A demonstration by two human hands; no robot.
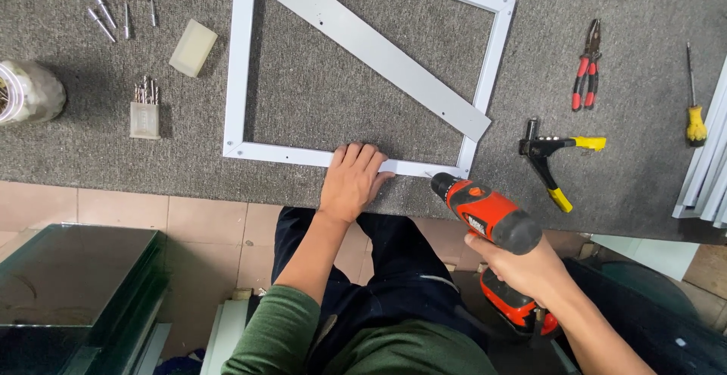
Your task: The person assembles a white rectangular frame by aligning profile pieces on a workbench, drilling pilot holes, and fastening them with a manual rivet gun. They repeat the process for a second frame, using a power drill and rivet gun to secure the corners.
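Observation:
A white rectangular metal frame (241,65) lies on the grey carpeted bench. A flat grey metal strip (371,46) rests diagonally across it. My left hand (352,180) presses flat on the frame's near rail, fingers together. My right hand (530,265) grips an orange and black cordless drill (488,212). The drill's nose points at the frame's near right corner (463,169), close to the bench edge.
A black and yellow rivet tool (549,155), red-handled pliers (587,68) and a yellow-handled screwdriver (693,102) lie to the right. On the left stand a drill bit holder (144,114), a pale block (193,47), loose rivets (117,0) and a jar (26,91). Glass sheets (72,292) lean low left.

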